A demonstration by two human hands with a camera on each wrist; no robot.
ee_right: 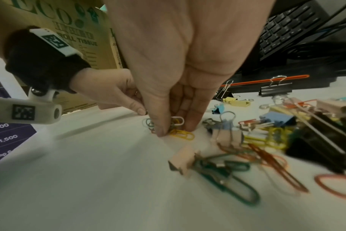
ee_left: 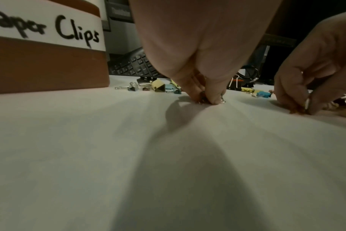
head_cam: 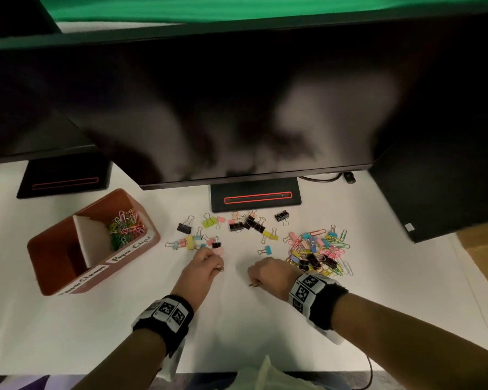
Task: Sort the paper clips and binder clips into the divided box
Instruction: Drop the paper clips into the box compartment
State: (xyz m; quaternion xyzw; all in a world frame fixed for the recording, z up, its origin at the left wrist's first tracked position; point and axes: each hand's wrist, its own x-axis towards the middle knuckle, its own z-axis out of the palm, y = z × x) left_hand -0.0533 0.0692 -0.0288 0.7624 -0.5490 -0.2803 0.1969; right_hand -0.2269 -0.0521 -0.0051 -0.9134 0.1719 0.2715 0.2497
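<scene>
A brown divided box (head_cam: pixel 54 266) stands at the left of the white table; its far compartment holds coloured paper clips (head_cam: pixel 126 229), and its front wall bears a "Paper Clips" label (ee_left: pixel 49 31). Loose binder clips (head_cam: pixel 237 223) lie in the middle, and a mixed pile of paper clips and binder clips (head_cam: pixel 316 251) lies to the right. My left hand (head_cam: pixel 219 267) presses down on the table and pinches a small clip (ee_left: pixel 211 100); I cannot tell which kind. My right hand (ee_right: pixel 172 129) pinches several paper clips (ee_right: pixel 177 123), white, yellow and green, against the table beside the pile.
A large dark monitor (head_cam: pixel 237 108) overhangs the table, with its stand base (head_cam: pixel 255 197) just behind the clips. A second stand (head_cam: pixel 65 178) sits at the back left, a black case (head_cam: pixel 434 178) and a cardboard box (head_cam: pixel 485 254) at the right. A keyboard (ee_left: pixel 134 65) lies behind.
</scene>
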